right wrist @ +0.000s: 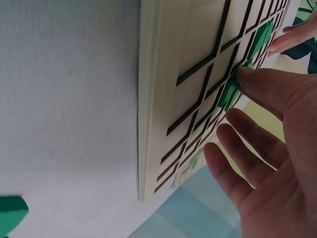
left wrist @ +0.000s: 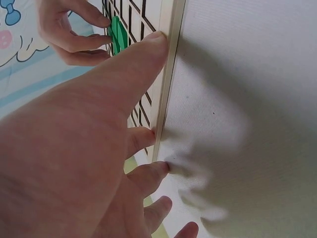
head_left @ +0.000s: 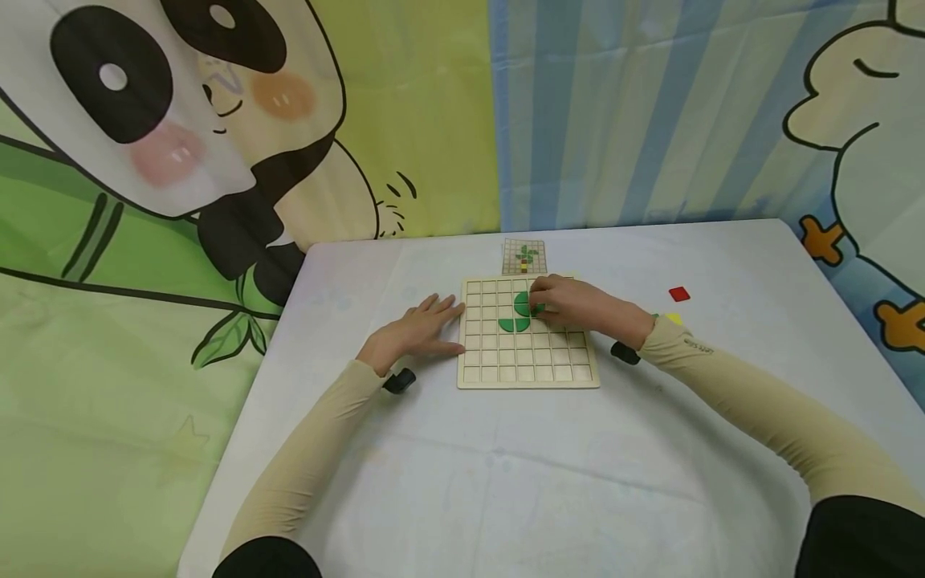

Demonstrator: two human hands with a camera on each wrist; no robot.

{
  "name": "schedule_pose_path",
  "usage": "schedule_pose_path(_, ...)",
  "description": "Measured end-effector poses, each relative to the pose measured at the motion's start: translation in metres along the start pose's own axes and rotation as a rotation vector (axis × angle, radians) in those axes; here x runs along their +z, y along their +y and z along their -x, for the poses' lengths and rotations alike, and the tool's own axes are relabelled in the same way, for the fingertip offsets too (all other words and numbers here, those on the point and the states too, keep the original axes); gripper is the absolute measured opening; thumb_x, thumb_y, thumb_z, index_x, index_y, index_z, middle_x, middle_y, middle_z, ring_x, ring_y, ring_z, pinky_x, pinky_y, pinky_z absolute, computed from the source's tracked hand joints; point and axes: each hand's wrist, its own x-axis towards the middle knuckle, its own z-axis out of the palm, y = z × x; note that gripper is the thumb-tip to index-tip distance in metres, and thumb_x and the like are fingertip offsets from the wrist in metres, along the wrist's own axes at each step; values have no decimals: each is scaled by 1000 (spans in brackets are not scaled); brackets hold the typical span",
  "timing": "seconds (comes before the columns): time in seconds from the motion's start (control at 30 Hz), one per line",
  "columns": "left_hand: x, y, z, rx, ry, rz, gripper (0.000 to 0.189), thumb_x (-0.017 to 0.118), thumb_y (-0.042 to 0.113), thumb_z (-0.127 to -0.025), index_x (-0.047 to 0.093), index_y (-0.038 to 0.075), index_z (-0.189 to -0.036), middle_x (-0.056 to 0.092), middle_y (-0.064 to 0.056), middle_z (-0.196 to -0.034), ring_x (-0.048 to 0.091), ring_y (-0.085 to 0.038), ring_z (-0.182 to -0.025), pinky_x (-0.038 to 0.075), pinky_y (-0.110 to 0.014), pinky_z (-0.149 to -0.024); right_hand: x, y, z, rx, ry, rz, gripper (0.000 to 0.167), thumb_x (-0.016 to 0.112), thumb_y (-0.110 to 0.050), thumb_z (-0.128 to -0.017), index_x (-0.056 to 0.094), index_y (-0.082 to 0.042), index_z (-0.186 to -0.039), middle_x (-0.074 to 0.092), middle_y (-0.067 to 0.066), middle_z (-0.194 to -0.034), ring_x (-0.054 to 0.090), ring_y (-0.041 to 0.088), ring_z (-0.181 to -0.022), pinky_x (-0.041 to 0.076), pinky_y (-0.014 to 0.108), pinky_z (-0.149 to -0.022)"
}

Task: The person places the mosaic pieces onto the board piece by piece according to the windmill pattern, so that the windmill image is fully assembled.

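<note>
A square wooden grid board lies on the table. My left hand rests at its left edge with fingers spread, the thumb touching the rim. Over the upper right of the board, my right hand pinches a green piece between thumb and index finger, low over the grid; the other fingers are loosely bent. Beside it lie a green piece and, lower left, green quarter-round pieces. The right wrist view shows the thumb against green; the index fingertip is mostly hidden there.
A small pattern card with a green and yellow design lies just behind the board. On the right are a red piece and a yellow piece, partly behind the right wrist. Another green piece shows in the right wrist view.
</note>
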Motion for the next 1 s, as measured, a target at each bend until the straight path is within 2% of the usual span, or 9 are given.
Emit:
schedule_pose_path(0.3,-1,1,-1,1,-6,9,91,62,59,-93,18,22,-163,9,-8,-171,0,-36,-158,14,-60,-125,2,0,0,11,36,15,11,76,-9,-89,76,-12,-100,65,15,-117,62,32,-107,57,45,-87)
schedule_pose_path(0.6,1,-1,-2,-6,-9,10,91,62,59,-93,17,22,-163,8,-8,-171,-1,-36,-158,14,-60,-125,-2,-3,2,26,27,1,14,75,-9,-90,74,-8,-104,65,16,-116,62,33,-106,56,45,-87)
schedule_pose_path(0.77,1,0,-2,-6,-11,16,91,62,60,-93,17,23,-163,8,-7,-171,-1,-35,-158,13,-60,-125,-11,4,16,133,-13,-31,22,73,-15,-93,71,-7,-113,63,15,-120,61,32,-109,55,46,-90)
schedule_pose_path(1.0,0,1,-1,-15,-14,7,91,61,61,-93,17,24,-163,8,-6,-171,-1,-34,-158,14,-60,-125,-32,16,54,295,-59,-90,25,70,-15,-95,69,-7,-118,61,15,-125,58,34,-117,53,51,-97)
